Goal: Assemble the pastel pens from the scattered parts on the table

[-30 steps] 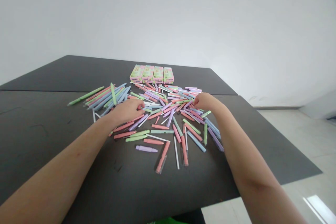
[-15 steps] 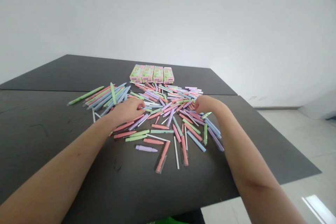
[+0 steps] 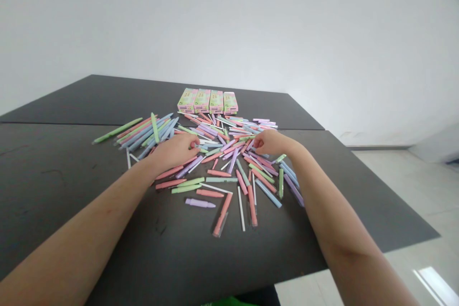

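Observation:
A loose pile of pastel pen parts (image 3: 218, 173) in pink, green, blue and purple, mixed with thin white sticks, spreads over the dark table. My left hand (image 3: 178, 149) is at the pile's left side with fingers curled together. A light green piece lies by its fingertips, but whether they grip it is hidden. Over the right part of the pile, my right hand (image 3: 273, 142) has thumb and fingers pinched together. What sits in that pinch, if anything, is too small to make out. Beyond my left hand lies a bundle of longer pens (image 3: 141, 132), mostly blue and green.
Several pink and green boxes (image 3: 209, 101) stand in a row behind the pile. The dark table (image 3: 201, 258) has a seam across it and ends at the right above a pale floor (image 3: 405, 172). A white wall (image 3: 229, 24) rises behind.
My right hand has shifted left, toward the middle of the pile. My left hand has hardly moved, and the boxes and the long pens are unchanged.

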`<control>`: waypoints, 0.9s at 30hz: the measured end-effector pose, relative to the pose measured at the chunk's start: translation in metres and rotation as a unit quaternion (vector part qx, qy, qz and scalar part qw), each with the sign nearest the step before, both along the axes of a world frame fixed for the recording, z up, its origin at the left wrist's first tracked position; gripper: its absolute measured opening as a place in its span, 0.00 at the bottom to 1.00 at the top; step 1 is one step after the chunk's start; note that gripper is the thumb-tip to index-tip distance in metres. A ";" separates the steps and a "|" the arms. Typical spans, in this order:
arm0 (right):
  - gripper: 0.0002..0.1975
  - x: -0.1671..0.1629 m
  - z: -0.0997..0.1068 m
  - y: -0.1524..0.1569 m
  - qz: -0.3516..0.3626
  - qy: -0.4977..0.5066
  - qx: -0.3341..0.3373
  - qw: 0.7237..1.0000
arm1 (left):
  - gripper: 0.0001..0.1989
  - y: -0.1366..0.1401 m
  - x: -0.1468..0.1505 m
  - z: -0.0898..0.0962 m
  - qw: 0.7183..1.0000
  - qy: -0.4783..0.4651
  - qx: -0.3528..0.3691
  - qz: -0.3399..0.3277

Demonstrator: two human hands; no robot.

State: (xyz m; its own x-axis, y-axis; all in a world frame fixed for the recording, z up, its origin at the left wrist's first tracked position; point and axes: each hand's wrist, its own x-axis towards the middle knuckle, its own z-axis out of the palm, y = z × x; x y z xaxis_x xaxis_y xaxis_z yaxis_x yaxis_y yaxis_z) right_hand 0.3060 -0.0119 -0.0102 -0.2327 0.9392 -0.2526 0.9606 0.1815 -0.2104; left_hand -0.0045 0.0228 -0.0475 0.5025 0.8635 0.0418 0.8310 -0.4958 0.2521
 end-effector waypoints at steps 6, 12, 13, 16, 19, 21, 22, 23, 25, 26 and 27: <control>0.17 -0.009 0.012 -0.009 0.074 0.389 -0.069 0.916 | 0.17 -0.006 0.009 0.005 0.996 -0.074 0.034 -0.042; 0.18 -0.017 0.021 -0.016 0.068 0.429 -0.086 0.896 | 0.17 -0.014 0.014 0.012 0.995 -0.086 0.030 -0.051; 0.16 -0.016 0.021 -0.016 0.063 0.420 -0.082 0.902 | 0.17 -0.014 0.014 0.011 0.995 -0.081 0.029 -0.051; 0.13 -0.013 0.017 -0.012 0.030 0.357 -0.058 0.932 | 0.17 -0.011 0.013 0.006 0.995 -0.081 0.027 -0.059; 0.10 -0.010 0.010 -0.006 -0.009 0.200 -0.014 0.980 | 0.17 -0.008 0.012 0.002 0.993 -0.086 0.030 -0.075; 0.09 -0.009 0.008 -0.003 -0.014 0.087 0.004 0.996 | 0.17 -0.008 0.011 0.000 0.992 -0.087 0.033 -0.084; 0.09 -0.008 0.008 -0.002 -0.013 0.052 0.002 0.999 | 0.17 -0.007 0.011 0.000 0.992 -0.087 0.034 -0.086; 0.10 -0.007 0.010 -0.002 -0.013 0.033 -0.004 0.999 | 0.17 -0.007 0.011 0.000 0.992 -0.086 0.036 -0.087; 0.12 -0.003 0.017 -0.004 -0.019 0.016 -0.007 1.000 | 0.17 -0.007 0.011 0.000 0.992 -0.081 0.037 -0.089; 0.12 0.000 0.022 -0.005 -0.025 0.004 0.000 1.000 | 0.17 -0.007 0.012 0.000 0.992 -0.079 0.037 -0.091; 0.12 0.003 0.028 -0.007 -0.032 -0.018 0.015 0.999 | 0.17 -0.007 0.012 0.000 0.992 -0.078 0.037 -0.092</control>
State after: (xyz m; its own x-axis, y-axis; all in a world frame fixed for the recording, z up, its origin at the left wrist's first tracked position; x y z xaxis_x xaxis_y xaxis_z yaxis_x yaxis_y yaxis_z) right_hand 0.3093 -0.0190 0.0177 -0.1637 0.9591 -0.2310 0.9774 0.1259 -0.1700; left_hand 0.0073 0.0158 -0.0477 0.6341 0.7494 0.1905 0.6786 -0.6575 0.3274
